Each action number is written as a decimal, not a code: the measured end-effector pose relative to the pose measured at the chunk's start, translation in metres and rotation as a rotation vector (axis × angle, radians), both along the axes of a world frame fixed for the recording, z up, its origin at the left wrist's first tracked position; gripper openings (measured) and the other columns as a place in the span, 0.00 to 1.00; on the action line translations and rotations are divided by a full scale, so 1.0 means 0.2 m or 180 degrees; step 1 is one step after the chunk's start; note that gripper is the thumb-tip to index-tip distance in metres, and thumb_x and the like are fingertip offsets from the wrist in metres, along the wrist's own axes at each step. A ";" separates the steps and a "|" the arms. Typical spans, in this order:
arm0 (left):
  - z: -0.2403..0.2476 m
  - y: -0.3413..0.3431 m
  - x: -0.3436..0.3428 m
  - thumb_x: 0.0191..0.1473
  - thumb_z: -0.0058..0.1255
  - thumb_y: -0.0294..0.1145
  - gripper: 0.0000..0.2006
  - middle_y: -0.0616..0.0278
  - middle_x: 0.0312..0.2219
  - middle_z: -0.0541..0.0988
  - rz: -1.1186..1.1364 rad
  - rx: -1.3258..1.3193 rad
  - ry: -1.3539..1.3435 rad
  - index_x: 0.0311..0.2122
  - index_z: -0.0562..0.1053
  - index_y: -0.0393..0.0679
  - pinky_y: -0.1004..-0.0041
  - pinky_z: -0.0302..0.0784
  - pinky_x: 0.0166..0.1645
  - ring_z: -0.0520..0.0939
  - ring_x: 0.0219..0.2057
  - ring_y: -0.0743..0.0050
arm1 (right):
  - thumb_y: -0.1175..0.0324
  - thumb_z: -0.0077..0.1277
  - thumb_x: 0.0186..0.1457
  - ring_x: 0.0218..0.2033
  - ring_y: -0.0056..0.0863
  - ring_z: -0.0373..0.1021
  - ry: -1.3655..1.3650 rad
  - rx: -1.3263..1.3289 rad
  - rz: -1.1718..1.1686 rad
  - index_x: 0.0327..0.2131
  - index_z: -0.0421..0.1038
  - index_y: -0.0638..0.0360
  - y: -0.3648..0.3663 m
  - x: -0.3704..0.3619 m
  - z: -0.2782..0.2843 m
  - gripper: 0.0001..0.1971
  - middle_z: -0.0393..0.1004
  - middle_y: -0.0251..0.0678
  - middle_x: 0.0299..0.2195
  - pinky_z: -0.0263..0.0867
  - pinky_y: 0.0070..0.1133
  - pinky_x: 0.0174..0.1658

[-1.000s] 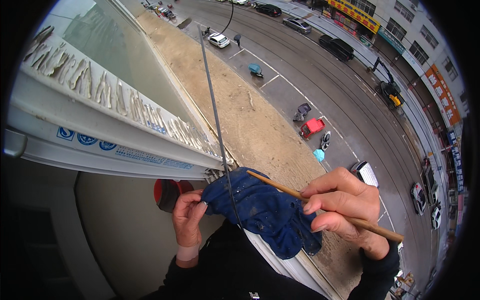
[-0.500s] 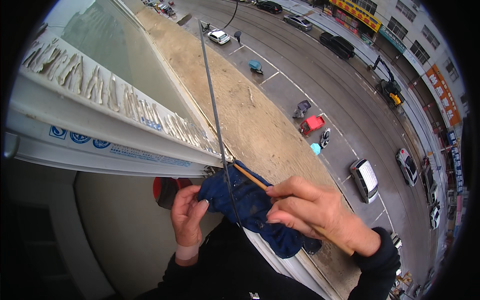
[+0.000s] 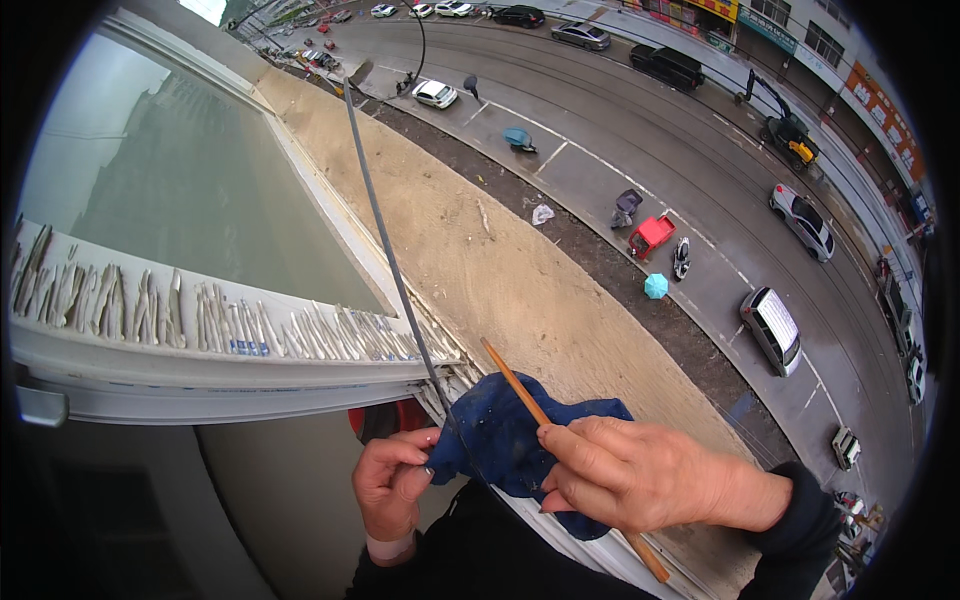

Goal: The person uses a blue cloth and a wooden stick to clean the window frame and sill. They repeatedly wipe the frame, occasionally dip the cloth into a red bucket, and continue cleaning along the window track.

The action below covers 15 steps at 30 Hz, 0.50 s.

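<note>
My right hand [image 3: 640,475] is closed round a thin wooden stick [image 3: 515,385]. The stick's far end points up past a dark blue cloth [image 3: 500,450], and its near end comes out below my palm. Between thumb and fingers, my left hand [image 3: 393,485] pinches the left edge of that cloth. Crumpled and flecked with pale bits, the cloth lies over the window sill, partly under my right hand. A thin dark rod or cable [image 3: 385,235] runs from the cloth up across the view.
Peeling strips of film line the open window frame [image 3: 180,345] at left. A red and black object [image 3: 405,412] sits behind my left hand. Outside is a sandy ledge [image 3: 450,215], high above a street with parked cars, a red three-wheeler [image 3: 652,235] and an excavator [image 3: 790,140].
The view has tilted, showing more of the street and window. The stick's tip now stands out beyond the cloth, which is bunched up more. Both hands keep their holds.
</note>
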<state>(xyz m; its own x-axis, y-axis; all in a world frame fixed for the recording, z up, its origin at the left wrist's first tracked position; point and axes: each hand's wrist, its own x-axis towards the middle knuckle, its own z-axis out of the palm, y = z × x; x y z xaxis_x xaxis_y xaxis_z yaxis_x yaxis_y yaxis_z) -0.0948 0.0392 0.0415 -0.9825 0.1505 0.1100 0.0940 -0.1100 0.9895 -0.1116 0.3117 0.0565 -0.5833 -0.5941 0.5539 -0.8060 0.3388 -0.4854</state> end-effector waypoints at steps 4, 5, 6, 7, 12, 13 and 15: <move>0.00 0.02 -0.03 0.54 0.47 0.18 0.09 0.43 0.43 0.77 0.0334 -0.0113 -0.0234 0.41 0.66 0.35 0.69 0.71 0.52 0.78 0.43 0.67 | 0.63 0.60 0.49 0.34 0.31 0.73 -0.0843 -0.0608 -0.0112 0.29 0.72 0.66 0.11 -0.02 0.08 0.14 0.70 0.44 0.40 0.71 0.23 0.34; 0.00 0.03 -0.03 0.54 0.48 0.20 0.09 0.46 0.42 0.76 0.0465 -0.0038 -0.0418 0.41 0.66 0.36 0.70 0.71 0.52 0.78 0.42 0.69 | 0.63 0.60 0.49 0.34 0.31 0.73 -0.1022 -0.0855 -0.0091 0.28 0.72 0.66 0.15 0.00 0.12 0.14 0.71 0.44 0.41 0.72 0.23 0.34; -0.01 0.03 -0.04 0.54 0.48 0.21 0.09 0.50 0.40 0.76 0.0597 0.0044 -0.0600 0.41 0.65 0.37 0.72 0.70 0.51 0.77 0.41 0.70 | 0.63 0.61 0.49 0.34 0.31 0.73 -0.1350 -0.0998 -0.0027 0.28 0.72 0.65 0.19 0.01 0.15 0.14 0.71 0.43 0.41 0.72 0.23 0.34; -0.01 0.03 -0.05 0.54 0.49 0.22 0.09 0.53 0.38 0.76 0.0788 0.0116 -0.0785 0.41 0.65 0.38 0.74 0.70 0.50 0.77 0.40 0.72 | 0.62 0.61 0.49 0.34 0.32 0.74 -0.1657 -0.1168 0.0036 0.28 0.72 0.64 0.20 0.01 0.16 0.14 0.71 0.43 0.41 0.72 0.23 0.34; 0.01 0.03 -0.10 0.55 0.46 0.21 0.10 0.54 0.38 0.73 0.0445 0.0454 -0.0874 0.42 0.64 0.37 0.76 0.69 0.49 0.75 0.40 0.74 | 0.58 0.61 0.48 0.34 0.29 0.76 -0.1497 -0.0768 0.0327 0.31 0.77 0.62 0.09 0.01 0.11 0.15 0.73 0.46 0.39 0.74 0.20 0.35; 0.02 0.02 -0.11 0.54 0.45 0.20 0.10 0.48 0.43 0.73 0.0299 0.0598 -0.0919 0.43 0.64 0.37 0.73 0.68 0.52 0.75 0.43 0.71 | 0.60 0.60 0.49 0.34 0.29 0.74 -0.1244 -0.0545 0.0206 0.32 0.75 0.63 0.07 0.01 0.09 0.15 0.72 0.44 0.38 0.72 0.21 0.34; 0.03 0.02 -0.11 0.53 0.45 0.20 0.12 0.41 0.50 0.72 0.0076 0.0742 -0.0991 0.44 0.64 0.37 0.71 0.67 0.53 0.75 0.45 0.69 | 0.63 0.58 0.51 0.34 0.29 0.69 -0.0880 -0.0053 0.0054 0.33 0.72 0.64 0.04 0.01 0.06 0.13 0.71 0.41 0.36 0.69 0.22 0.33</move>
<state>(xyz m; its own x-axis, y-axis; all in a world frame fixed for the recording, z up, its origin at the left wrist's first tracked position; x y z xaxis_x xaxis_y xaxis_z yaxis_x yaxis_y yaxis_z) -0.1168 0.0435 0.0473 -0.9772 0.1333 -0.1655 -0.2017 -0.3365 0.9198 -0.1088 0.3203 0.0677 -0.7039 -0.5971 0.3848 -0.6475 0.3165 -0.6932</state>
